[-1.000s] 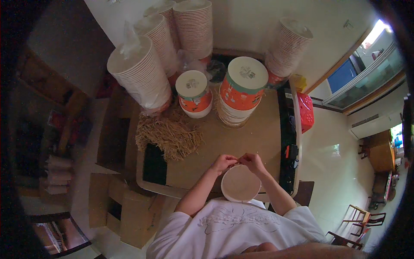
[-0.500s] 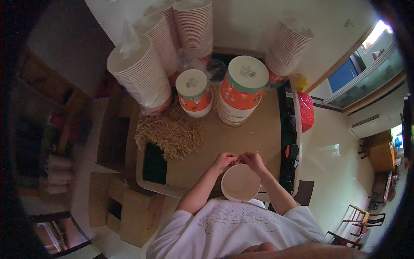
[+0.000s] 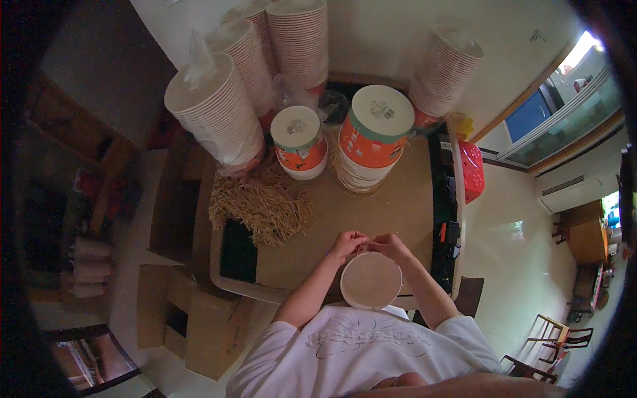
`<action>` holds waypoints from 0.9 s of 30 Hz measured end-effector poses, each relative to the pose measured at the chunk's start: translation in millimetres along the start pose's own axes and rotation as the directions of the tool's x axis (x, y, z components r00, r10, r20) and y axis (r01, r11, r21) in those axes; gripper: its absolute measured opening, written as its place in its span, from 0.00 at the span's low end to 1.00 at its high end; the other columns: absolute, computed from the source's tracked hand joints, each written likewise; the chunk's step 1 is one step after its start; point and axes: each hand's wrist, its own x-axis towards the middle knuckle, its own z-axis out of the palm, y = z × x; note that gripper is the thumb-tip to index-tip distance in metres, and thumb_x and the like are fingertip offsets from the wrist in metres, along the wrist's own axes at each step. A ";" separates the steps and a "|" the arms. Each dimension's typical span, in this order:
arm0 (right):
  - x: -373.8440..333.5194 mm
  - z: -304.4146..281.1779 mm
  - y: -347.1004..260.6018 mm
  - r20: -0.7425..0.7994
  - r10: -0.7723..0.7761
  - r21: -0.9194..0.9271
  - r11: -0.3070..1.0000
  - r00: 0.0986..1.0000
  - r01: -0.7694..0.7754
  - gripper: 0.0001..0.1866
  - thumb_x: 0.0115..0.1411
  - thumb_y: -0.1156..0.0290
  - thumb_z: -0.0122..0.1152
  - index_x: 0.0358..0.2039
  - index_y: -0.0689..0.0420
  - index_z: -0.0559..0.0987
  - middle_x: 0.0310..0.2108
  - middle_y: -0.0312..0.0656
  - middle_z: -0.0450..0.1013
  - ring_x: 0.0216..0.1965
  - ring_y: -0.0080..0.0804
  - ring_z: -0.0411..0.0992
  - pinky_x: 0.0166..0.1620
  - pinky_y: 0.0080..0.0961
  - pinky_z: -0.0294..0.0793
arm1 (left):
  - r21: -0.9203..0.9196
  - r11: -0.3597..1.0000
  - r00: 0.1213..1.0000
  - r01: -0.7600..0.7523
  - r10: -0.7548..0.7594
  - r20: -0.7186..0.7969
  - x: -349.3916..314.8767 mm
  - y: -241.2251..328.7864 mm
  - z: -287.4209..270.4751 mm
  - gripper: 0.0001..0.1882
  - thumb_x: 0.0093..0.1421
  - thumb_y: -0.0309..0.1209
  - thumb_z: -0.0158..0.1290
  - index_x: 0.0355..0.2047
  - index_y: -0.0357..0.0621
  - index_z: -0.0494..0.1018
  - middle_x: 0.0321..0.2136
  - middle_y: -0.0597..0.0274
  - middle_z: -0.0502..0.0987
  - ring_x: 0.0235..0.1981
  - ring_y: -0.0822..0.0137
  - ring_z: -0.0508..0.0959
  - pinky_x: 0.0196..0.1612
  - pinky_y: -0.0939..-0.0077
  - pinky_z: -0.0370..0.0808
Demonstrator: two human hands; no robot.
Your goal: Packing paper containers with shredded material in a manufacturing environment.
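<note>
An open white paper bucket (image 3: 370,282) stands against my shirt at the table's near edge, its pale inside facing up. Both hands meet at its far rim with fingers pinched. My left hand (image 3: 348,245) is closed at the rim's left part, where a bit of thin cord (image 3: 361,250) shows. Close beside it, my right hand (image 3: 391,245) is closed too, fingertips almost touching the left ones. The fingers hide most of what they grip. A heap of brown cords (image 3: 262,209) lies on the table farther left.
Upside-down orange-and-green paper buckets, a smaller (image 3: 298,149) and a larger one (image 3: 373,142), stand beyond my hands. Tall wrapped bucket stacks (image 3: 215,116) line the back. Small items lie along the table's right edge (image 3: 448,232). A red basket (image 3: 472,172) is past it; cardboard boxes (image 3: 199,325) sit lower left.
My fingers have shifted slightly at the bucket's far rim, the right hand turning a little flatter. The bucket and everything else stay in place.
</note>
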 end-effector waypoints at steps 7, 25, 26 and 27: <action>-2.5 0.9 -4.2 0.017 -0.052 0.018 0.999 0.998 0.052 0.11 0.48 0.63 0.58 0.24 0.59 0.78 0.19 0.33 0.70 0.23 0.17 0.65 0.26 0.17 0.64 | -0.022 1.000 0.999 0.011 -0.010 0.030 -8.2 9.9 3.8 0.04 0.52 0.27 0.49 0.28 0.43 0.71 0.23 0.67 0.73 0.21 0.76 0.72 0.24 0.82 0.70; 10.4 15.9 16.4 -0.223 -0.214 0.096 0.966 0.951 0.240 0.09 0.47 0.68 0.60 0.22 0.61 0.74 0.18 0.36 0.70 0.22 0.19 0.65 0.26 0.21 0.66 | -0.007 1.000 0.999 -0.016 0.016 -0.037 -14.3 15.7 3.7 0.03 0.51 0.29 0.50 0.27 0.45 0.71 0.22 0.69 0.73 0.20 0.77 0.71 0.24 0.82 0.70; 15.4 14.6 23.4 -0.208 -0.206 0.057 0.973 0.956 0.222 0.09 0.46 0.68 0.61 0.22 0.61 0.74 0.18 0.36 0.70 0.21 0.19 0.65 0.25 0.21 0.66 | -0.005 1.000 0.999 -0.016 0.016 -0.034 -14.3 17.0 5.0 0.03 0.51 0.29 0.50 0.27 0.45 0.71 0.22 0.69 0.73 0.20 0.77 0.71 0.24 0.82 0.70; 19.6 13.6 30.7 -0.193 -0.197 0.017 0.979 0.961 0.204 0.10 0.45 0.68 0.62 0.22 0.61 0.74 0.18 0.37 0.71 0.21 0.19 0.65 0.25 0.21 0.66 | -0.002 1.000 0.999 -0.006 0.006 -0.035 -14.2 18.5 6.6 0.03 0.51 0.28 0.50 0.27 0.44 0.71 0.22 0.68 0.73 0.19 0.77 0.71 0.24 0.82 0.70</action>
